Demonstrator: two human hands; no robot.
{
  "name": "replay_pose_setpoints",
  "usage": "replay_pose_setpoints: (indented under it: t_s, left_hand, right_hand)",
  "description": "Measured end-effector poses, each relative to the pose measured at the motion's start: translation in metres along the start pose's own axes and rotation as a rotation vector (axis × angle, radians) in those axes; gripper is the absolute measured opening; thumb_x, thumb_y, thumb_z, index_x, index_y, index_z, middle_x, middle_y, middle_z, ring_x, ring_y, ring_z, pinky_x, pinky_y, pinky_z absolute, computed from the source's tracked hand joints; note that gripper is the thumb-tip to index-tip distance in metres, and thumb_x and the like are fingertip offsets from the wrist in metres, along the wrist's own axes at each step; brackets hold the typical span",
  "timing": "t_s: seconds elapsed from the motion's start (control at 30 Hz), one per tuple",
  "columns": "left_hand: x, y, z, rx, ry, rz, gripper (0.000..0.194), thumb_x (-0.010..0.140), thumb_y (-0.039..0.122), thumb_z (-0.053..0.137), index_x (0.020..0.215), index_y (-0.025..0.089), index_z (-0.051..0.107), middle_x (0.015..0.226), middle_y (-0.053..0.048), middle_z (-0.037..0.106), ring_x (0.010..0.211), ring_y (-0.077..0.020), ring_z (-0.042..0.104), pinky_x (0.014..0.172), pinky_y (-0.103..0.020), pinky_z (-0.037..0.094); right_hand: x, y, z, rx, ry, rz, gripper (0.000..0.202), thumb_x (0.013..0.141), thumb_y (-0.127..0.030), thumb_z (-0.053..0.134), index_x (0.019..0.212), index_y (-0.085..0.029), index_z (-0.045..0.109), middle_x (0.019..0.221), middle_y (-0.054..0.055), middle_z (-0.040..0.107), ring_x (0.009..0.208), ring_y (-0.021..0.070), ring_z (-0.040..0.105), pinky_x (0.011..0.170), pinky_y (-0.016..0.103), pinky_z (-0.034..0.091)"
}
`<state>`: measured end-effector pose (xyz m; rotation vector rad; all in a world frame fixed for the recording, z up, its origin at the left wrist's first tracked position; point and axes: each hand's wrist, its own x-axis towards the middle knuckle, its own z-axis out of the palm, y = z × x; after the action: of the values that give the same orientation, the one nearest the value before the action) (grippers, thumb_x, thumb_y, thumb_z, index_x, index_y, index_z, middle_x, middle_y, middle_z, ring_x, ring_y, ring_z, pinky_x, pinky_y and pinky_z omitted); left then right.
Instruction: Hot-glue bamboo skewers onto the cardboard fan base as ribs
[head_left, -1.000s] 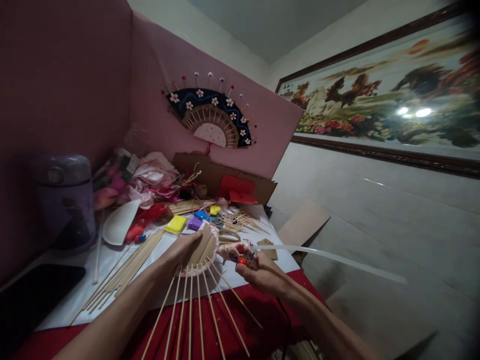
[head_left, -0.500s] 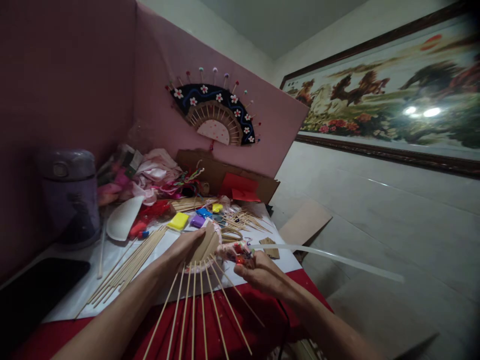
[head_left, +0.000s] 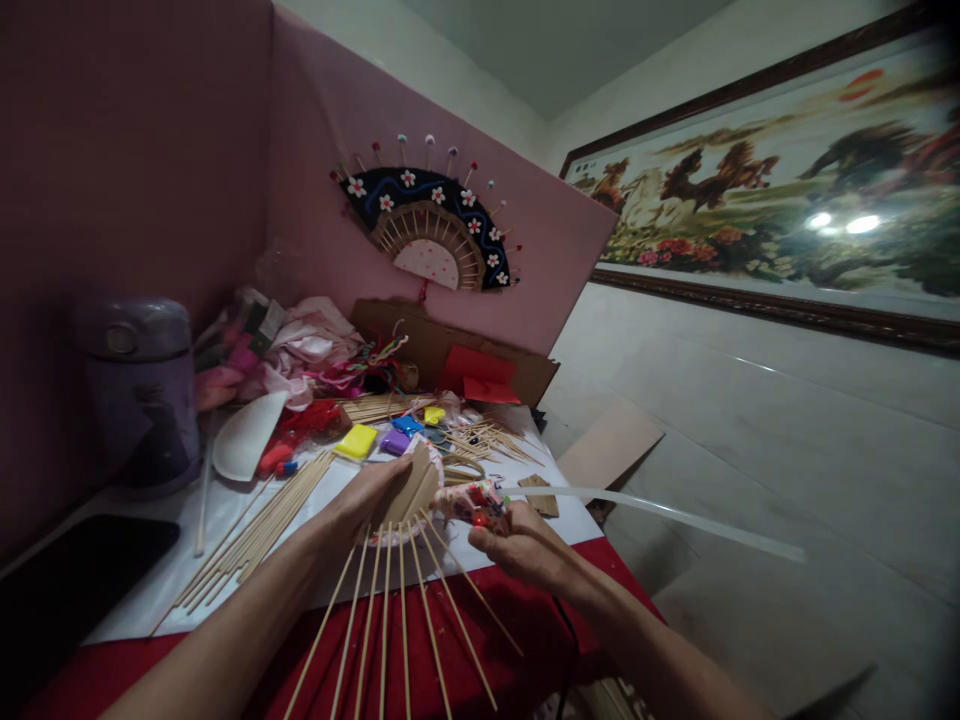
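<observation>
My left hand (head_left: 375, 492) holds a half-round cardboard piece (head_left: 414, 492) with a pink patterned edge. Several thin wooden sticks (head_left: 385, 610) fan out from it toward me over the red cloth. My right hand (head_left: 521, 545) is wrapped round a patterned glue gun (head_left: 474, 503), whose front end points left at the cardboard's right edge. A long translucent glue stick (head_left: 660, 508) juts out of the gun's back to the right. The fingertips of my left hand are partly hidden behind the cardboard.
Loose sticks (head_left: 251, 535), a black phone (head_left: 97, 570), a purple bottle (head_left: 139, 395) and a white bowl (head_left: 247, 437) are at the left. Yellow clay (head_left: 355, 442), toothpicks (head_left: 487, 440) and a cardboard scrap (head_left: 538, 495) lie behind my hands. A finished fan (head_left: 427, 225) hangs on the pink panel.
The free ends of the sticks have shifted slightly left. Both hands keep their hold, almost in the same place.
</observation>
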<state>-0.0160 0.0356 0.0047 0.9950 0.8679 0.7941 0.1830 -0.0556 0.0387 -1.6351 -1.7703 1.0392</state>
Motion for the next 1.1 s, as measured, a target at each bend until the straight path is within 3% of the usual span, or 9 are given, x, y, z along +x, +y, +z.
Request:
replay_pose_setpoints:
  t_s: [0.2, 0.5, 0.8, 1.1]
  left_hand:
    - [-0.001, 0.001, 0.002, -0.029, -0.003, -0.024, 0.046, 0.069, 0.051, 0.062, 0.088, 0.010, 0.070, 0.075, -0.011, 0.072, 0.063, -0.0214, 0.064, 0.061, -0.029, 0.046]
    - [0.008, -0.008, -0.005, 0.013, 0.016, 0.025, 0.058, 0.065, 0.057, 0.062, 0.097, 0.009, 0.068, 0.082, -0.013, 0.072, 0.070, -0.0242, 0.065, 0.063, -0.031, 0.046]
    - [0.002, -0.006, -0.004, 0.006, -0.075, 0.034, 0.058, 0.068, 0.058, 0.058, 0.098, 0.010, 0.068, 0.087, -0.013, 0.072, 0.073, -0.0233, 0.065, 0.066, -0.030, 0.046]
    - [-0.002, -0.001, -0.001, 0.040, -0.018, 0.005, 0.059, 0.067, 0.057, 0.060, 0.099, 0.008, 0.067, 0.085, -0.014, 0.072, 0.072, -0.0237, 0.065, 0.064, -0.030, 0.045]
  right_hand:
    - [0.001, 0.002, 0.001, -0.002, -0.015, -0.005, 0.038, 0.075, -0.045, 0.059, 0.061, -0.020, 0.034, 0.051, -0.007, 0.030, 0.048, 0.0064, 0.022, 0.043, 0.023, 0.017]
    - [0.001, 0.002, -0.002, 0.000, -0.001, 0.030, 0.038, 0.077, -0.043, 0.057, 0.059, -0.021, 0.032, 0.048, -0.007, 0.030, 0.044, 0.0057, 0.024, 0.042, 0.023, 0.018]
    - [0.003, 0.006, -0.004, 0.038, -0.006, 0.072, 0.037, 0.077, -0.045, 0.057, 0.061, -0.021, 0.033, 0.046, -0.008, 0.033, 0.040, 0.0052, 0.027, 0.040, 0.022, 0.020]
    - [-0.001, 0.002, -0.003, 0.045, -0.043, 0.047, 0.042, 0.076, -0.051, 0.057, 0.059, -0.021, 0.033, 0.046, -0.008, 0.031, 0.040, 0.0050, 0.026, 0.038, 0.021, 0.019]
